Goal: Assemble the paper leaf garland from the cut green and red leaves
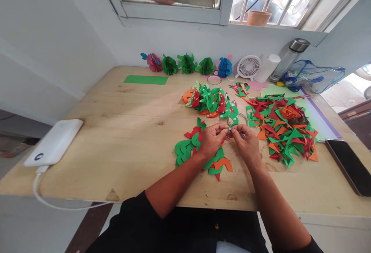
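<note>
My left hand (213, 140) and my right hand (247, 143) meet over the table, fingertips pinched together on a small curved green paper cutout (234, 121). A tiny pale square shows on the cutout at the fingertips. Just behind my fingers lies a clear ring (245, 116), which looks like a tape roll. Under and beside my left wrist spreads a pile of green, red and orange cutouts (183, 150). Beyond my hands is a heap of similar cutouts (207, 100), many bearing small white squares.
Paper scraps (286, 125) are heaped at right, near a black phone (349, 164). Along the wall stand folded-paper figures (187, 64), a white fan (248, 66) and a bottle (286, 61). A green strip (145, 79) and a white power bank (55, 142) lie to the left.
</note>
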{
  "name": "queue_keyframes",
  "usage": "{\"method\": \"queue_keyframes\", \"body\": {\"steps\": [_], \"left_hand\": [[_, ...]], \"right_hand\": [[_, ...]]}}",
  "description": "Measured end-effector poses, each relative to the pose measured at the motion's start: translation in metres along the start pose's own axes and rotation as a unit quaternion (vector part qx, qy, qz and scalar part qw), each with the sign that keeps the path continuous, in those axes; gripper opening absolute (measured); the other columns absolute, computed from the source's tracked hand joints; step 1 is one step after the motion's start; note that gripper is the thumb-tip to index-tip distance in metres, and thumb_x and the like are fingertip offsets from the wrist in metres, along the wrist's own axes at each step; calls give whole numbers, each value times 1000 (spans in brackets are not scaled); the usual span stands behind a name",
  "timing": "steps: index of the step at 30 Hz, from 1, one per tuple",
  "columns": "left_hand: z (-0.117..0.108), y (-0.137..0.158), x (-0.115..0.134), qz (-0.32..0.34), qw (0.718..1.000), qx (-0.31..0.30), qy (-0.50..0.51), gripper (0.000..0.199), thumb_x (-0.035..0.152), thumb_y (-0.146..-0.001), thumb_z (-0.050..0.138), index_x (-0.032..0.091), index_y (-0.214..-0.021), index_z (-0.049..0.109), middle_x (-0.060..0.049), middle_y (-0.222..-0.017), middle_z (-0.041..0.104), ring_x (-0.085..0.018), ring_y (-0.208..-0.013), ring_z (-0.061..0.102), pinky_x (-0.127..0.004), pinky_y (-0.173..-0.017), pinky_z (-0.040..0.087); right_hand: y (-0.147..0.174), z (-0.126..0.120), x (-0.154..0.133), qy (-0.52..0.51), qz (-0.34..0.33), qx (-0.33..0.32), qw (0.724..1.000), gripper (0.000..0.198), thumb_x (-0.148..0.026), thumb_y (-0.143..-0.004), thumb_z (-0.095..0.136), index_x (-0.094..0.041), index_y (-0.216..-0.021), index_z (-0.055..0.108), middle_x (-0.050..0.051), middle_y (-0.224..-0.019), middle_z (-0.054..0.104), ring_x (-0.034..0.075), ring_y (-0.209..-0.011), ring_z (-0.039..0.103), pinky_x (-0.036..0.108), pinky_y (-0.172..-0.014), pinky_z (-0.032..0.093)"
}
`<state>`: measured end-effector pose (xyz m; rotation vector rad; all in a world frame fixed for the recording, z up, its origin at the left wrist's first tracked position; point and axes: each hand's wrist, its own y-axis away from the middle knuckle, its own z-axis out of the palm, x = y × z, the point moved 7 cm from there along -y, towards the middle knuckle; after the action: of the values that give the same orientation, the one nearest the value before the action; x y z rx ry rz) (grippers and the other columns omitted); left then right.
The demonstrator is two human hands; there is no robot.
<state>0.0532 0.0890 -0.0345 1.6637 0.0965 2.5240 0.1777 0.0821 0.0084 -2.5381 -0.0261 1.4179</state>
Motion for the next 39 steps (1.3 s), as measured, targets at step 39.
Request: {"method": "queue_keyframes", "body": {"steps": [39], "left_hand": [[-6, 1, 7, 27, 996, 40, -73, 14, 28, -70, 63, 15, -72, 64, -5, -70, 70, -15, -63, 67, -23, -57, 52]], "right_hand": [[5, 1, -16, 43, -91, 16, 995, 22, -29, -83, 50, -21, -73, 67, 6, -79, 70, 21, -81, 61, 34, -76, 45]]}}
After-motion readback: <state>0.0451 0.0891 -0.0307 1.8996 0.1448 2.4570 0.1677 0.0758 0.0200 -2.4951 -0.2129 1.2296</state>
